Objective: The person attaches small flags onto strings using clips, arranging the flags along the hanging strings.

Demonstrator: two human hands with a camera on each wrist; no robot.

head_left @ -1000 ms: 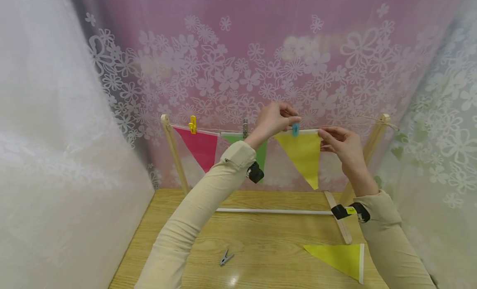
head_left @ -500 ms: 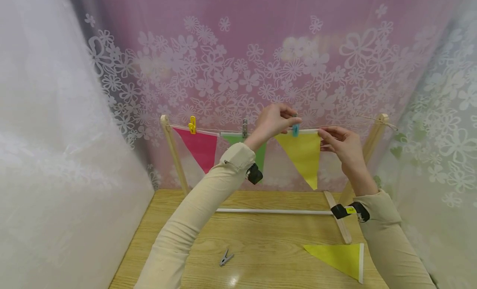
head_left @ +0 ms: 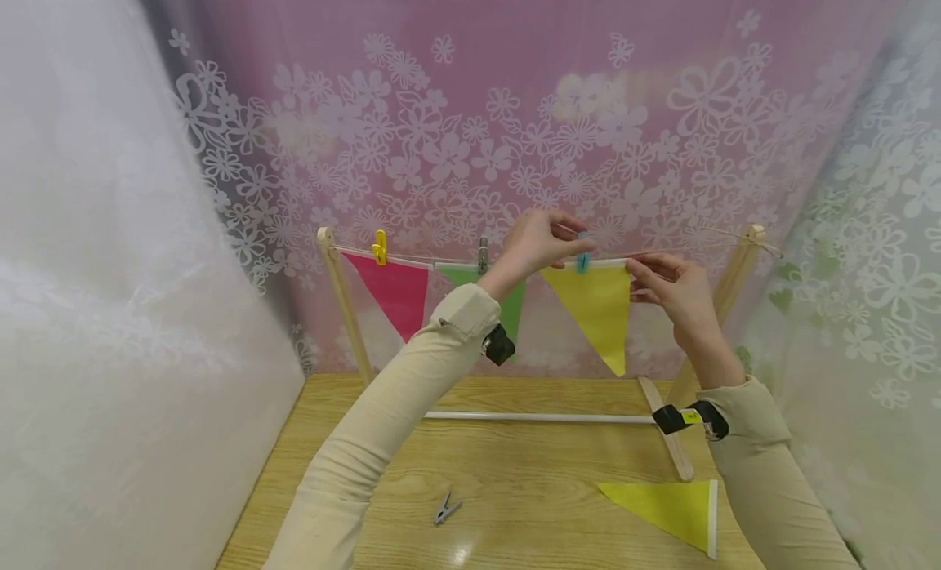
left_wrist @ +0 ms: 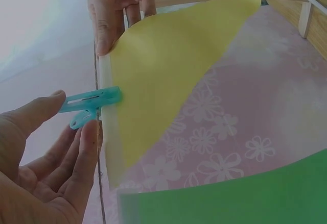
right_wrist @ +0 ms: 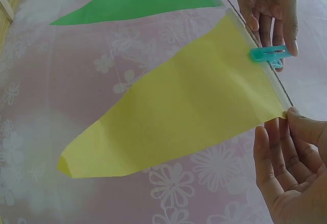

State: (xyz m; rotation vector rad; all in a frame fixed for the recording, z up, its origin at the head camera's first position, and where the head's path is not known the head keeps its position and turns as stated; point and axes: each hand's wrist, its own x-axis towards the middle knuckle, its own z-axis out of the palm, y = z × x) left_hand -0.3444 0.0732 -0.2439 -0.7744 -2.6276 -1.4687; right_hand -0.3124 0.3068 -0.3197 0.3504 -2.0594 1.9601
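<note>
A yellow triangular pennant (head_left: 595, 309) hangs by its white edge along the string, with a blue clothespin (left_wrist: 94, 100) clipped over that edge. My left hand (head_left: 540, 242) is at the clothespin; its thumb touches one handle and the fingers stand loosely around the other. The clothespin's jaws bite the edge. My right hand (head_left: 680, 296) pinches the pennant's upper right corner between thumb and fingers. Further left hang a green pennant (right_wrist: 138, 2) under a grey clothespin (head_left: 483, 256), partly behind my left arm, and a pink pennant (head_left: 397, 292) under a yellow clothespin (head_left: 379, 247).
The string runs between two wooden posts (head_left: 724, 296) joined low down by a white rod (head_left: 544, 416). On the wooden table (head_left: 529, 505) lie a grey clothespin (head_left: 446, 509) and another yellow pennant (head_left: 669, 509). Flowered curtains enclose the back and right; a pale sheet stands left.
My left fingers have loosened from the blue clothespin, and more of its handles shows between them. Both hands have sunk slightly with the pennant. The right hand keeps its pinch.
</note>
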